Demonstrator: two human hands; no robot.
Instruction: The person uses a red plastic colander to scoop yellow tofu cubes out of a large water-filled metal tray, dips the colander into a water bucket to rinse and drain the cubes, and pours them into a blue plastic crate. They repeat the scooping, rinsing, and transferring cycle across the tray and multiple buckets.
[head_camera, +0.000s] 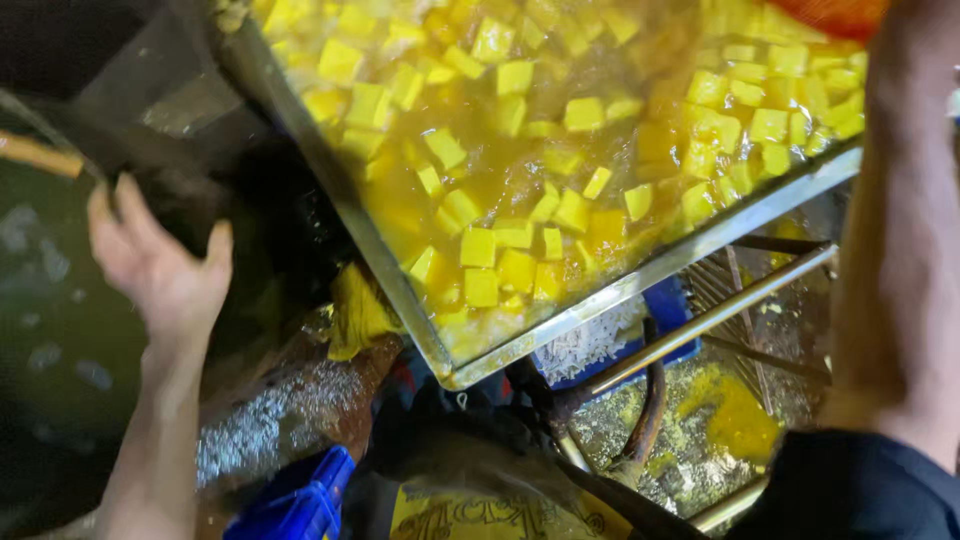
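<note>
At the left of the frame, the left hand (160, 265) is spread open, empty, beside the steel tray (640, 280) of yellow cubes (497, 262); the right hand's fingers are out of view.

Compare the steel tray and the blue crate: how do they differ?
The steel tray is big, tilted and filled with yellow cubes in orange liquid; the blue crate sits lower, mostly hidden, contents not visible. The tray is shiny metal; the crate looks like matte plastic. Both are rectangular containers.
</note>
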